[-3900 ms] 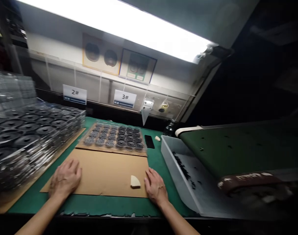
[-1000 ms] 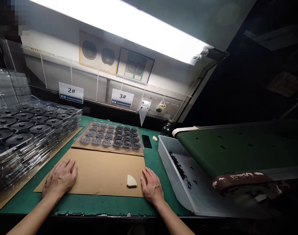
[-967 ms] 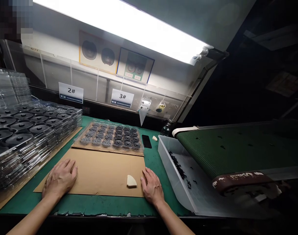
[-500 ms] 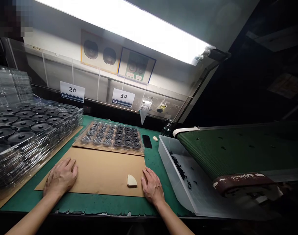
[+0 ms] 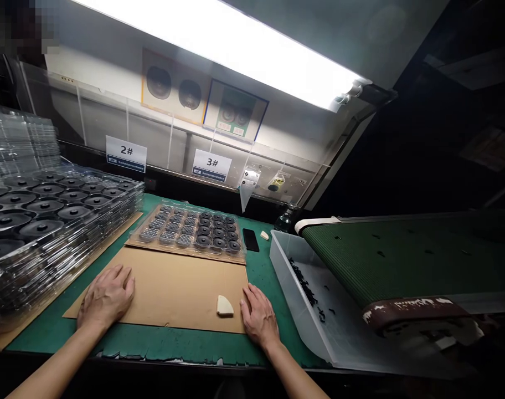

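Note:
My left hand (image 5: 107, 296) lies flat, palm down, on the left end of a brown cardboard sheet (image 5: 173, 285) on the green mat. My right hand (image 5: 257, 317) rests flat at the sheet's right edge, holding nothing. A small pale wedge-shaped piece (image 5: 224, 306) lies on the cardboard just left of my right hand. Behind the sheet sits a clear blister tray (image 5: 192, 234) holding several small round black and grey parts.
A tall stack of clear trays (image 5: 45, 221) with black round parts stands at the left. A grey bin (image 5: 319, 310) with small black pieces sits to the right, under a green conveyor belt (image 5: 402, 255). A black phone (image 5: 251, 239) lies beside the tray.
Both hands stay flat in the same places on the cardboard. Only the camera view has shifted slightly.

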The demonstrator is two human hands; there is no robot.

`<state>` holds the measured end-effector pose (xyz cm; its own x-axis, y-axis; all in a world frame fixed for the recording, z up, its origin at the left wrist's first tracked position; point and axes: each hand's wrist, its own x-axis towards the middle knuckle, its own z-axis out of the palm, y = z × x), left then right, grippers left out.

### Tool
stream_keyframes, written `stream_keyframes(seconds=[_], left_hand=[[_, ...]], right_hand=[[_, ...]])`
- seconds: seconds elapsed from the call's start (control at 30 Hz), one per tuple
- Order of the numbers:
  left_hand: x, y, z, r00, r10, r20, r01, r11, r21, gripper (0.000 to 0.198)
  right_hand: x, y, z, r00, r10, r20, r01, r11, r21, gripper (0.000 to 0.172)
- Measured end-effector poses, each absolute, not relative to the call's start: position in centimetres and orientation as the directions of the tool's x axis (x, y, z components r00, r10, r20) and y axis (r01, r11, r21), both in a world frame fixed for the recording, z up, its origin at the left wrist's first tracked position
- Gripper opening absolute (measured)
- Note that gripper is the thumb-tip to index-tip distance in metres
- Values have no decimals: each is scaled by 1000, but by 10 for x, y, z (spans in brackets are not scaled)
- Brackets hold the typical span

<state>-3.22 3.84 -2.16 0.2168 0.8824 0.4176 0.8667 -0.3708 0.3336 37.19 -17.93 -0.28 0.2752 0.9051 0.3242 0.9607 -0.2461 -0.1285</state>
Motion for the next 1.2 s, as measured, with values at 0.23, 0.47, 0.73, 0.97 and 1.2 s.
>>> stream_keyframes(seconds=[0.23, 0.47, 0.73, 0.97, 1.2], left_hand=[[-33, 40, -25, 236, 865, 443, 904, -362, 227, 39], [-34, 41, -25, 249, 862, 442, 912, -362, 193, 38], [-33, 38, -22, 254, 860, 442, 909, -369, 195, 38], [-33, 39, -26, 233, 861, 452, 911, -355, 207, 43], [-31, 36, -22, 227, 853, 469, 913, -354, 203, 43]], right_hand=[[372, -179, -3, 282, 903, 325, 959, -251, -134, 47], [371, -179, -2, 285, 905, 315, 958, -257, -128, 47], [371, -179, -1, 288, 906, 309, 957, -262, -122, 47], [371, -180, -1, 284, 905, 317, 958, -256, -128, 45], [372, -180, 0, 282, 909, 306, 959, -253, -131, 47]])
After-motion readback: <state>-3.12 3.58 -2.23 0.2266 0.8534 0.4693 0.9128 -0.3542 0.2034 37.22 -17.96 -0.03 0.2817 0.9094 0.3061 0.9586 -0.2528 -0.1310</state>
